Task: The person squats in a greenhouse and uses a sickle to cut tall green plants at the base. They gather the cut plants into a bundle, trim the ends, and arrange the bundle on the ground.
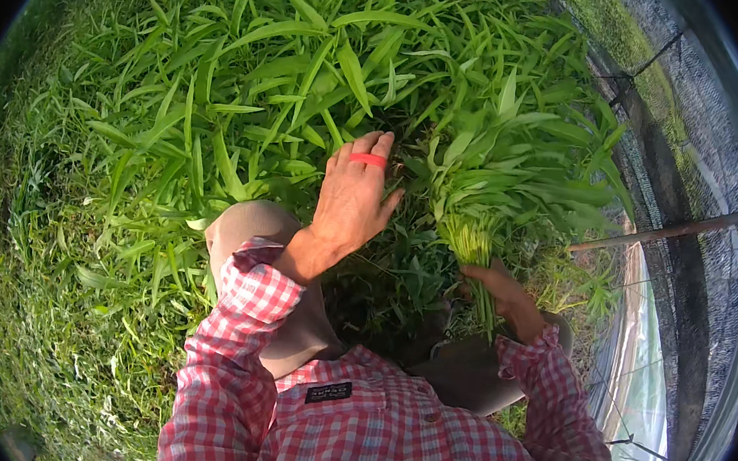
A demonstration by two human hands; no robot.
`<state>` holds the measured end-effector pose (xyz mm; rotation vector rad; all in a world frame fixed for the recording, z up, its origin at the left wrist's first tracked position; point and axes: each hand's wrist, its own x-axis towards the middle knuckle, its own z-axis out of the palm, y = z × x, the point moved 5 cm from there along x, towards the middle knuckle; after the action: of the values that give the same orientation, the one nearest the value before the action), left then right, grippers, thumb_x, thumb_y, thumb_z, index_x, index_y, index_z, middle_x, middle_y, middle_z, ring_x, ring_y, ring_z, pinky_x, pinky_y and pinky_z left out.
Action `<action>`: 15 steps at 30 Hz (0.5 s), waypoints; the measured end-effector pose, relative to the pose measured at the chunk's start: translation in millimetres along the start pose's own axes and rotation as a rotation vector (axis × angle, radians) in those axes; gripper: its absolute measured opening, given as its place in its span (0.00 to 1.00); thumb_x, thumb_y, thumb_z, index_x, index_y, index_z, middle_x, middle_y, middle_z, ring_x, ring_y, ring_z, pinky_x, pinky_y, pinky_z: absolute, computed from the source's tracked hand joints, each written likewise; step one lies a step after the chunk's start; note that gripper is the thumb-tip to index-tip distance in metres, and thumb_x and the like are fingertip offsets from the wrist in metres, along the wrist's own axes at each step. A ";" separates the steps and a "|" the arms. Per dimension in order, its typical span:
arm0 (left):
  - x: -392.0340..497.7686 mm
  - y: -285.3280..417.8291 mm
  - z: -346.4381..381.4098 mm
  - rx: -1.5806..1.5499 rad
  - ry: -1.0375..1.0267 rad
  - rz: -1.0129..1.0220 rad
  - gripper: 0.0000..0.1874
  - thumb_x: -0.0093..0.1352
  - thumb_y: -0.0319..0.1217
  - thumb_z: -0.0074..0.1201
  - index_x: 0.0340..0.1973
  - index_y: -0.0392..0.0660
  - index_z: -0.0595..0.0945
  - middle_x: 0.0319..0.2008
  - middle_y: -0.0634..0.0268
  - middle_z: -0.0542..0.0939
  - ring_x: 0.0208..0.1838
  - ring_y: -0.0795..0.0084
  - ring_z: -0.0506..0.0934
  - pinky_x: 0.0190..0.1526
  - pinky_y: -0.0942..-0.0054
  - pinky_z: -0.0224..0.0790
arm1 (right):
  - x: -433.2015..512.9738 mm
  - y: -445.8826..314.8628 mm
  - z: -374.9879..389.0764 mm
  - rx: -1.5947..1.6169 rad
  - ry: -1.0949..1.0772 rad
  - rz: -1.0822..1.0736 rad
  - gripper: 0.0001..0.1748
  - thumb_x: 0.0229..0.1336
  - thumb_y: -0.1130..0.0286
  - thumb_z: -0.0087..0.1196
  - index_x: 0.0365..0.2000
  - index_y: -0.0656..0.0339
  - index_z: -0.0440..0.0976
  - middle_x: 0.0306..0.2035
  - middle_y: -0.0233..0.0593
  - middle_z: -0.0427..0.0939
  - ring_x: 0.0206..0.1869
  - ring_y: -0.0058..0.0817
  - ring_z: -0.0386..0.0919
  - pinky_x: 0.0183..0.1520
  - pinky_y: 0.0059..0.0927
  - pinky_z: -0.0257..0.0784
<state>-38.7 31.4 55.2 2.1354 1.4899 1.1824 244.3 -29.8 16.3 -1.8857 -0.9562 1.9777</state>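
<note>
My left hand is at the middle of the view, its back up and its thumb apart from the fingers. A red band goes around some of its fingers, and the fingertips lie by the leaves of the green plants. To the right, my right hand grips the stems of a thick bunch of leafy greens near their lower part. The bunch's long leaves fan up and to the right, and the cut-looking stem ends stick out below the hand.
Dense narrow-leaved plants spread ahead and left. Low, tangled greenery covers the lower left. At the right stand a dark mesh net, a rusty rod and clear plastic sheeting. My bent knee is beside my left forearm.
</note>
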 end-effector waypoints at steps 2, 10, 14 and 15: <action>-19.3 -17.7 23.8 -0.217 -0.162 -0.265 0.31 0.63 0.31 0.64 0.58 0.30 0.71 0.52 0.42 0.78 0.55 0.47 0.77 0.57 0.59 0.69 | 12.4 4.8 -6.2 0.043 0.124 -0.111 0.16 0.60 0.70 0.58 0.45 0.68 0.71 0.33 0.40 0.78 0.27 0.25 0.76 0.27 0.29 0.72; -143.0 6.2 152.8 -1.259 -0.772 -1.245 0.34 0.66 0.56 0.60 0.52 0.37 0.78 0.41 0.59 0.82 0.46 0.69 0.77 0.54 0.63 0.66 | 35.5 61.1 36.2 0.246 -0.025 -0.194 0.12 0.64 0.67 0.54 0.43 0.65 0.74 0.33 0.38 0.79 0.28 0.24 0.76 0.28 0.28 0.73; -176.2 35.2 178.6 -1.717 -0.709 -1.439 0.30 0.65 0.58 0.59 0.48 0.46 0.75 0.42 0.61 0.79 0.46 0.66 0.77 0.56 0.55 0.66 | 30.4 83.1 63.9 0.333 -0.011 -0.158 0.14 0.67 0.62 0.51 0.43 0.64 0.74 0.34 0.38 0.80 0.30 0.25 0.79 0.30 0.29 0.76; -178.8 36.1 178.1 -1.750 -0.631 -1.424 0.30 0.65 0.57 0.60 0.49 0.47 0.75 0.43 0.61 0.79 0.45 0.64 0.77 0.53 0.54 0.68 | 29.8 85.6 68.6 0.324 -0.040 -0.147 0.15 0.67 0.61 0.51 0.44 0.64 0.74 0.35 0.38 0.80 0.31 0.26 0.80 0.31 0.29 0.76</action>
<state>94.5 -102.7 -115.7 0.0070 0.6119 0.5177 196.7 -96.3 -62.6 -1.5616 -0.7089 1.9525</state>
